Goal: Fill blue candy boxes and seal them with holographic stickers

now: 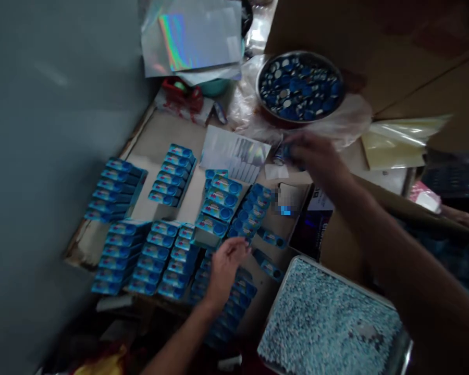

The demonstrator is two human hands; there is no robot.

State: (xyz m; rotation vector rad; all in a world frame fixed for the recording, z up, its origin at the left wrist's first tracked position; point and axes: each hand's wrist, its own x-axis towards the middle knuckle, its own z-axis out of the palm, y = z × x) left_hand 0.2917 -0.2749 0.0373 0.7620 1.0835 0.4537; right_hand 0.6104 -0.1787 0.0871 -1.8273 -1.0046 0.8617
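Note:
My left hand (pixel 227 260) hovers over rows of blue printed boxes (pixel 244 284), its fingers loosely bent and apart, with nothing visible in them. Just beyond it stand more blue boxes (pixel 219 205) and a row of blue pieces with round ends (pixel 252 211). My right hand (pixel 312 151), smeared by motion, is closed below the round metal bowl (pixel 262 99), which is full of blue and silvery round pieces. Something small and bluish shows at its fingertips, too blurred to name. Two flat blue printed pieces (pixel 268 264) lie right of my left hand.
A metal tray (pixel 297 260) of pale blue granules sits at the lower right. Silvery sheets (pixel 234 151) lie mid-table; shiny film (pixel 203 41) is stacked at the back. Blue box rows (pixel 115 187) fill the left side by a grey wall (pixel 62 130). Cardboard (pixel 336 245) stands right.

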